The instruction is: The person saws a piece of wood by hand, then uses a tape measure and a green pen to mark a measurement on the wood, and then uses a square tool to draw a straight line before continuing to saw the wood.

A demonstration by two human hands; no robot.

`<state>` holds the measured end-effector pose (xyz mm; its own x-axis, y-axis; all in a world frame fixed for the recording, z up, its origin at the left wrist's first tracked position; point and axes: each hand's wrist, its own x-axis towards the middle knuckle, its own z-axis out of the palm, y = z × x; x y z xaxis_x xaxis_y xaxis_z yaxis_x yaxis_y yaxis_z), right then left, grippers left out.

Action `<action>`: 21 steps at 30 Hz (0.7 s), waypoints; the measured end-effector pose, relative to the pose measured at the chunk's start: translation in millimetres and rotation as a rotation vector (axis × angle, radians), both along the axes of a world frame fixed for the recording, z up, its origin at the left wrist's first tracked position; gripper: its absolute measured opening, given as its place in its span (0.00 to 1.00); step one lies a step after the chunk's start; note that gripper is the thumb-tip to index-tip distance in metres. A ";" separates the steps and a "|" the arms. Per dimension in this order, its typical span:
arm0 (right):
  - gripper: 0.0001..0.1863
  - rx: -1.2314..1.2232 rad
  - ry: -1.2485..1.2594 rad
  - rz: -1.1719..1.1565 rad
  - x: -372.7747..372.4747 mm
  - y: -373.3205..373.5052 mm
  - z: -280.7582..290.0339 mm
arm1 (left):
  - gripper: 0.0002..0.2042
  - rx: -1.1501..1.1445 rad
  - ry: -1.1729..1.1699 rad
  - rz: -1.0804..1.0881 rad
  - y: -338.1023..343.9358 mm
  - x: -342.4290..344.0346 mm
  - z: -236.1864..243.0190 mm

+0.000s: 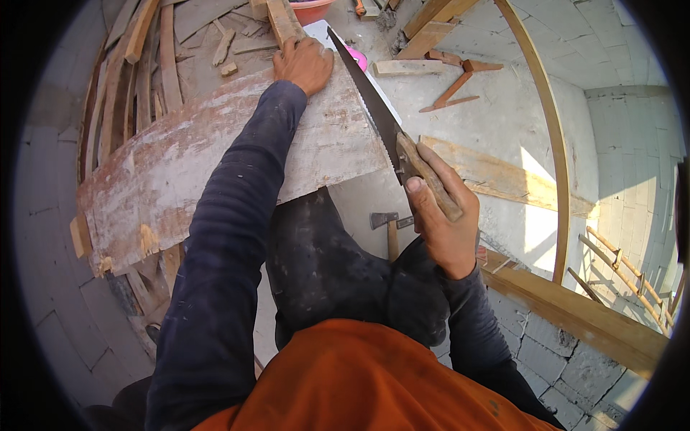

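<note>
A handsaw [374, 97] with a dark blade and a worn wooden handle is gripped in my right hand [449, 215]. Its blade slants away to the upper left, with the toothed edge along the right end of a wide, pale, weathered wooden board [215, 154]. My left hand [305, 66] bears down on the far part of that board, its fingers curled at the far edge beside a timber beam [284, 21]; the fingertips are partly hidden. One dark-trousered leg [316, 251] is beneath the board's near edge.
A hatchet [388, 226] is below, between my legs. Scrap planks [118, 93] pile up at the left. Beyond the saw are a pink round item [357, 59], a reddish wooden piece [460, 82] and a long plank [496, 169]. A tall timber [550, 129] and a thick beam [575, 309] stand at right.
</note>
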<state>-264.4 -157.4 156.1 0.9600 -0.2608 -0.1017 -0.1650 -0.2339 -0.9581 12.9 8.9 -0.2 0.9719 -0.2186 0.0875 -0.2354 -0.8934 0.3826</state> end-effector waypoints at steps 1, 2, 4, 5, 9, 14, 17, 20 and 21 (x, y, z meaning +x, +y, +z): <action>0.25 -0.023 0.003 0.026 24.4 0.2 -7.9 | 0.23 0.001 0.012 0.000 -2.7 1.7 0.0; 0.25 -0.048 0.010 0.037 39.8 -0.3 -14.3 | 0.23 -0.004 0.027 -0.007 -8.3 -0.4 -2.3; 0.24 -0.081 -0.006 0.064 71.6 -1.9 -22.6 | 0.23 -0.006 0.010 -0.032 -11.1 -2.6 -5.1; 0.24 -0.075 -0.006 0.056 70.5 -3.1 -19.5 | 0.23 -0.003 -0.006 -0.039 -9.9 1.0 -5.2; 0.25 0.001 0.006 0.018 18.8 -0.7 -3.8 | 0.23 0.009 0.019 -0.014 -1.3 -0.5 0.9; 0.26 -0.068 -0.032 0.069 42.0 4.3 -10.3 | 0.23 0.103 -0.038 -0.063 0.0 10.8 -14.9; 0.26 -0.193 -0.085 0.139 92.9 -1.1 -17.0 | 0.24 0.091 -0.012 -0.089 -9.4 10.2 -13.7; 0.26 -0.069 0.028 0.063 51.6 0.4 -9.7 | 0.23 0.049 -0.024 -0.033 -4.1 2.3 -9.2; 0.26 -0.028 0.041 0.045 31.5 0.2 -3.0 | 0.22 0.047 -0.047 0.005 0.0 3.3 -7.1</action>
<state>-232.9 -157.2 153.2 0.9661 -0.2204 -0.1346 -0.1927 -0.2684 -0.9438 16.2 9.0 -7.3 0.9679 -0.2192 0.1228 -0.2480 -0.9112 0.3288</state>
